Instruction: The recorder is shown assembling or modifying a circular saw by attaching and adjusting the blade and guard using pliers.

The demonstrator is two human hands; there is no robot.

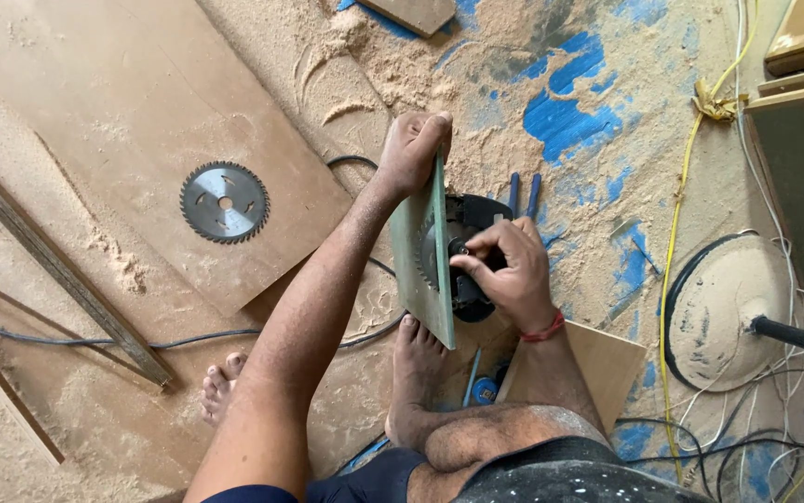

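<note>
— Saw position first, please: where does it lie from the hands?

— I see the circular saw [462,256] standing on its edge on the floor [607,140], at the centre of my view. Its green base plate [418,251] has the long axis from 12 to 6 o'clock. Both hands are on it. The left hand [413,149] is at the 12 o'clock end of the plate and the right hand [506,270] is at 3 o'clock from the plate, on the blade side.

— How do the hands stand?

— The left hand is closed around the top edge of the plate and grips it. The right hand has the fingers bent, with the fingertips [465,261] touching the middle of the mounted blade. I cannot tell what they pinch.

— Anything near?

— One loose saw blade [225,201] lies flat on a board [141,121] at 9 o'clock, well apart.
</note>
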